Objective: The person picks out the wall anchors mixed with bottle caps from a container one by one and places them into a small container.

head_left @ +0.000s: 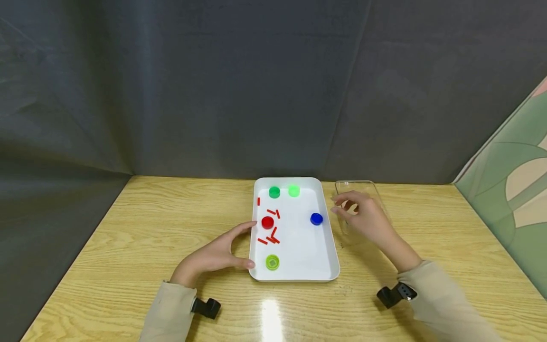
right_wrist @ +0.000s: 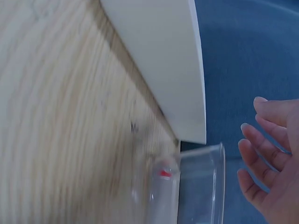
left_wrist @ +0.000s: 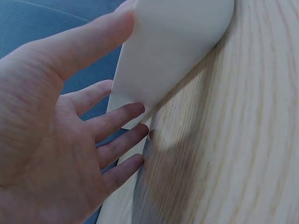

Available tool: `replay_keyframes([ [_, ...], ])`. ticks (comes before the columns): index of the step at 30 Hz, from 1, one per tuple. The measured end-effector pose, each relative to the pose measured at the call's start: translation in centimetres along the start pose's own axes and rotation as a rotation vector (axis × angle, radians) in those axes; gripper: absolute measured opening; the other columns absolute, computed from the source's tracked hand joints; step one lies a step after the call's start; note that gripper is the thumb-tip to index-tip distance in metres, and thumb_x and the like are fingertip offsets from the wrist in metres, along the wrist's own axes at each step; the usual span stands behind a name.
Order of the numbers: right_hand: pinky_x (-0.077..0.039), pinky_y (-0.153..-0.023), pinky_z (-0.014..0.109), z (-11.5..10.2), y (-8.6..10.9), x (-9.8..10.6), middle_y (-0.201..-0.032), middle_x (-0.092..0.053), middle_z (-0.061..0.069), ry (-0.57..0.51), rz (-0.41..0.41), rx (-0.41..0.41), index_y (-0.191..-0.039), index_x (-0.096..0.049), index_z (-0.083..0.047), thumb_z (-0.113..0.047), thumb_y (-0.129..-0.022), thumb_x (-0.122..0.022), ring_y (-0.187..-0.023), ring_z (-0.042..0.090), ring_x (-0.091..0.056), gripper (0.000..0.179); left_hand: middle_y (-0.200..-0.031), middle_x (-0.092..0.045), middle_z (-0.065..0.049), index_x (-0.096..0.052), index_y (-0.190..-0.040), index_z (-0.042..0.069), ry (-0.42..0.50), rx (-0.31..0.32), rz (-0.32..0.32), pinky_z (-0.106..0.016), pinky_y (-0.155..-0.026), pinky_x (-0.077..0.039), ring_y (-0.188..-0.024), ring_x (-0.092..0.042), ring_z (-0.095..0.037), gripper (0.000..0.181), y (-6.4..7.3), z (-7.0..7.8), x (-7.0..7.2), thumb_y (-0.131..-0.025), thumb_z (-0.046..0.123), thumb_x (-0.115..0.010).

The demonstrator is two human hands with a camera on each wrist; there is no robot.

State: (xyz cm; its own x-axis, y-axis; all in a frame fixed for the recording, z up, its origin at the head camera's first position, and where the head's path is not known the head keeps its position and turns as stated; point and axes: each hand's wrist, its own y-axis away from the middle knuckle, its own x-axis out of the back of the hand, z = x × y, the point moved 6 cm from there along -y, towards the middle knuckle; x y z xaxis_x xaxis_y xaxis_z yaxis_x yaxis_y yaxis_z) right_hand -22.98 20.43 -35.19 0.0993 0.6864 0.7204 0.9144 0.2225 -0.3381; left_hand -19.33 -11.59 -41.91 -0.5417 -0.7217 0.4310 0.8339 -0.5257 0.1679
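A white tray (head_left: 299,251) lies lengthwise in front of me. My left hand (head_left: 215,252) steadies its left side, thumb and fingertips spread along the wall; the left wrist view shows the fingers (left_wrist: 122,117) against the tray's outer face. Over the clear plastic box (right_wrist: 201,182) hovers my right hand (head_left: 363,213), its fingers loosely bent with nothing between them. A small red piece (right_wrist: 165,173) shows through the box wall. Inside the tray, several short red sticks (head_left: 262,241) lie scattered around a red round cap (head_left: 267,222).
Also in the tray are a dark green cap (head_left: 274,192), a bright green cap (head_left: 294,190), a blue cap (head_left: 316,218) and a yellow-green cap (head_left: 272,262). The wooden table (head_left: 128,237) ends at a dark curtain (head_left: 239,95) behind; a patterned panel (head_left: 513,180) stands at right.
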Motion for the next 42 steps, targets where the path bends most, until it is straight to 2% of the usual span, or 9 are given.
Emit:
replay_keyframes([
  [10, -0.049, -0.069, 0.034, -3.1, 0.0, -1.9, -0.098, -0.072, 0.005, -0.062, -0.027, -0.012, -0.104, -0.075, -0.005, -0.007, -0.086, -0.077, -0.080, 0.018, -0.061, 0.018, -0.158, -0.030, -0.012, -0.032, -0.155, 0.018, 0.003, 0.007, -0.001, -0.058, -0.116, -0.016, -0.146, -0.022, -0.032, 0.096, 0.1, 0.1, 0.2, -0.077, 0.023, -0.087],
  [15, -0.050, -0.071, 0.039, -4.5, -0.2, -3.2, -0.096, -0.071, 0.003, -0.080, -0.061, 0.003, -0.103, -0.075, -0.007, -0.009, -0.086, -0.078, -0.080, 0.016, -0.060, 0.018, -0.157, -0.031, -0.013, -0.032, -0.155, 0.017, 0.001, -0.001, -0.001, -0.057, -0.117, -0.015, -0.146, -0.022, -0.032, 0.096, 0.2, 0.2, 0.3, -0.077, 0.022, -0.087],
  [22, -0.048, -0.063, 0.028, -5.6, -0.4, -5.3, -0.089, -0.068, -0.001, -0.122, -0.104, 0.003, -0.103, -0.075, -0.006, -0.011, -0.086, -0.079, -0.075, 0.014, -0.059, 0.019, -0.157, -0.031, -0.013, -0.032, -0.155, 0.016, -0.002, -0.002, -0.003, -0.058, -0.116, -0.015, -0.146, -0.022, -0.032, 0.096, 0.2, 0.3, 0.3, -0.076, 0.022, -0.087],
  [30, -0.047, -0.067, 0.029, -6.5, -0.4, -7.6, -0.095, -0.072, 0.003, -0.139, -0.133, 0.035, -0.104, -0.075, -0.005, -0.009, -0.084, -0.079, -0.076, 0.013, -0.060, 0.021, -0.158, -0.031, -0.012, -0.033, -0.155, 0.017, -0.007, 0.011, 0.002, -0.059, -0.116, -0.015, -0.146, -0.022, -0.033, 0.095, 0.2, 0.1, 0.2, -0.077, 0.023, -0.087],
  [42, -0.050, -0.068, 0.025, -6.7, -0.2, -10.6, -0.090, -0.070, 0.000, -0.111, -0.300, 0.058, -0.104, -0.074, -0.004, -0.010, -0.088, -0.076, -0.078, 0.012, -0.061, 0.017, -0.157, -0.031, -0.013, -0.033, -0.155, 0.018, -0.019, 0.006, -0.002, -0.060, -0.116, -0.016, -0.146, -0.023, -0.034, 0.094, 0.2, 0.1, 0.3, -0.078, 0.024, -0.086],
])
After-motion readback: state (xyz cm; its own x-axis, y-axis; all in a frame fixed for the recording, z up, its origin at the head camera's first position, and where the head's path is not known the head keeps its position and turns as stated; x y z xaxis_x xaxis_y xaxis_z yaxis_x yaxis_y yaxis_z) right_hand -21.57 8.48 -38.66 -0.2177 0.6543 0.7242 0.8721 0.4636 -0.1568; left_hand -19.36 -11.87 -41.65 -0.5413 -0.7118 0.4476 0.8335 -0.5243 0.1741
